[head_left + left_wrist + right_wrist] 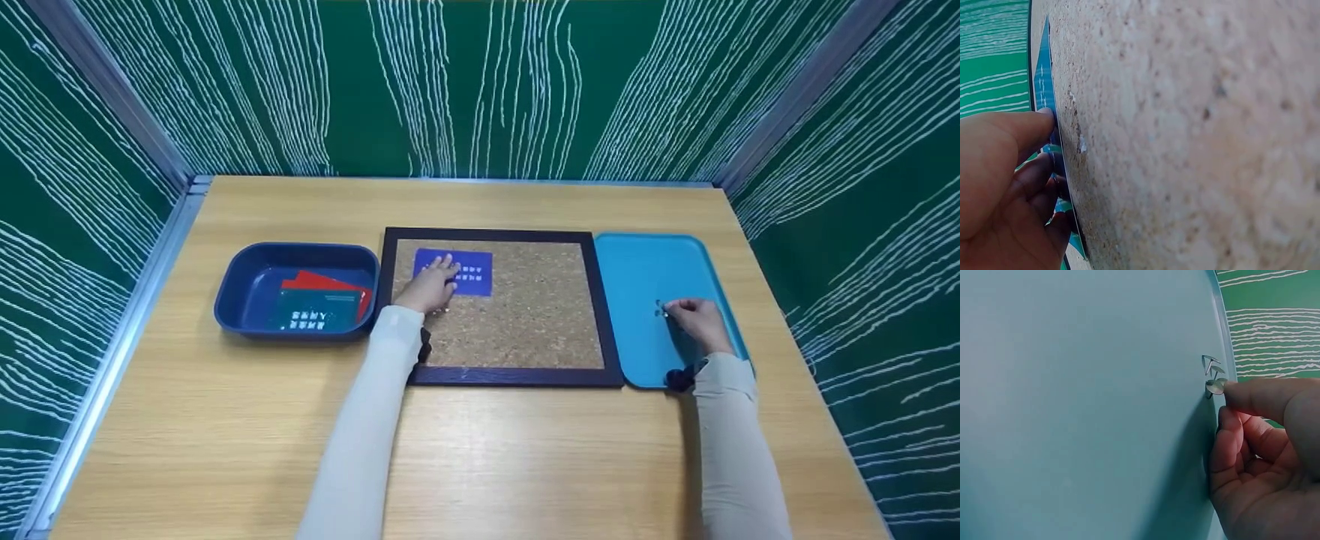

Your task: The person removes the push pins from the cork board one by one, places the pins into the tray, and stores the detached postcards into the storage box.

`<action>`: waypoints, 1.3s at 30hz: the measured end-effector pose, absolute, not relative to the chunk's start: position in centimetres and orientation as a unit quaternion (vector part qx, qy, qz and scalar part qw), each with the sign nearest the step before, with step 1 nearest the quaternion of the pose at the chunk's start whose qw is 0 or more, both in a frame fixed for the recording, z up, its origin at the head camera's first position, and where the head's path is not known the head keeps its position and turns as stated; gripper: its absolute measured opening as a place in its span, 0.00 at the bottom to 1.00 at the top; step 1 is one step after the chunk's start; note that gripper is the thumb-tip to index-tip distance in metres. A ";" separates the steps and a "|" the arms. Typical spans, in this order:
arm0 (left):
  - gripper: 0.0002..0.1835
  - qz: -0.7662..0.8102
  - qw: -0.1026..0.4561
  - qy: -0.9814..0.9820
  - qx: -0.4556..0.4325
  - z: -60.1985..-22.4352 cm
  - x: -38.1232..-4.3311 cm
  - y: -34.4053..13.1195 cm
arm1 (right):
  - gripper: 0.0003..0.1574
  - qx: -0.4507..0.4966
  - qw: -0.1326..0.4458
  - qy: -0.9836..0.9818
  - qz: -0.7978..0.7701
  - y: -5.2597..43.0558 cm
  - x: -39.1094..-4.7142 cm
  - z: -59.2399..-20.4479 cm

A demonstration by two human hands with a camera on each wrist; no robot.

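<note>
A purple-blue card (pixel 474 271) with white print lies on the corkboard (pixel 525 315), in its upper left part. My left hand (pixel 430 286) rests on the card with fingers spread. In the left wrist view, thumb and fingers lie against the card (pixel 1044 79), which is seen nearly edge-on. Over the turquoise tray (pixel 645 262), my right hand (pixel 701 322) pinches at a small group of metal thumbtacks (pixel 659 308). The right wrist view shows its thumb tip against the flat head of one thumbtack (pixel 1215 387), with others just behind; the index fingertip is hidden.
Left of the corkboard stands a dark blue bin (pixel 251 289) holding a red card (pixel 319 280) and a green card (pixel 319 309). The board's dark frame (pixel 517 377) adjoins the tray. Green walls with white lines (pixel 480 90) enclose the wooden table (pixel 517 457).
</note>
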State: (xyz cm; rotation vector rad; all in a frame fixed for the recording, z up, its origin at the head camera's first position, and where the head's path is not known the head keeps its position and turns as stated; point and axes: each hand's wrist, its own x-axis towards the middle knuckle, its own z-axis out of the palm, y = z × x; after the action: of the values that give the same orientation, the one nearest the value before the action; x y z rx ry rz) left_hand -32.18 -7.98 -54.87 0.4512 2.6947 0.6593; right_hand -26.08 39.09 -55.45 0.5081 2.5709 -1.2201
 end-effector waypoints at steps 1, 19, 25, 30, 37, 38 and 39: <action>0.26 0.231 0.165 0.946 0.159 -54.8 -32.2 -8.0 | 0.28 0.176 0.126 0.882 -0.418 39.1 -26.1 -55.4; 0.27 0.224 0.169 0.946 0.161 -54.9 -32.2 -8.0 | 0.19 0.207 0.110 0.859 -0.455 38.9 -26.0 -55.6; 0.27 0.219 0.173 0.947 0.160 -54.8 -32.2 -8.0 | 0.20 0.222 0.107 0.846 -0.473 39.1 -25.8 -55.4; 0.27 0.220 0.180 0.946 0.154 -54.8 -32.1 -8.0 | 0.24 0.231 0.105 0.840 -0.480 39.3 -25.9 -55.3; 0.27 0.224 0.177 0.946 0.153 -54.8 -32.0 -8.0 | 0.30 0.236 0.114 0.830 -0.491 39.1 -26.2 -54.3; 0.27 0.224 0.176 0.946 0.152 -54.8 -32.1 -8.0 | 0.31 0.232 0.115 0.831 -0.492 39.1 -26.3 -54.1; 0.27 0.224 0.175 0.947 0.150 -54.8 -32.1 -8.0 | 0.31 0.228 0.115 0.832 -0.492 39.0 -26.3 -53.8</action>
State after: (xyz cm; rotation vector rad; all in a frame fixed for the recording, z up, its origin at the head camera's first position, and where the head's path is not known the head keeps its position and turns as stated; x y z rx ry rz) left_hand -32.07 -8.02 -54.82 0.4250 2.6823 0.6341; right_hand -26.34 38.98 -53.85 0.6686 2.4384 -1.4410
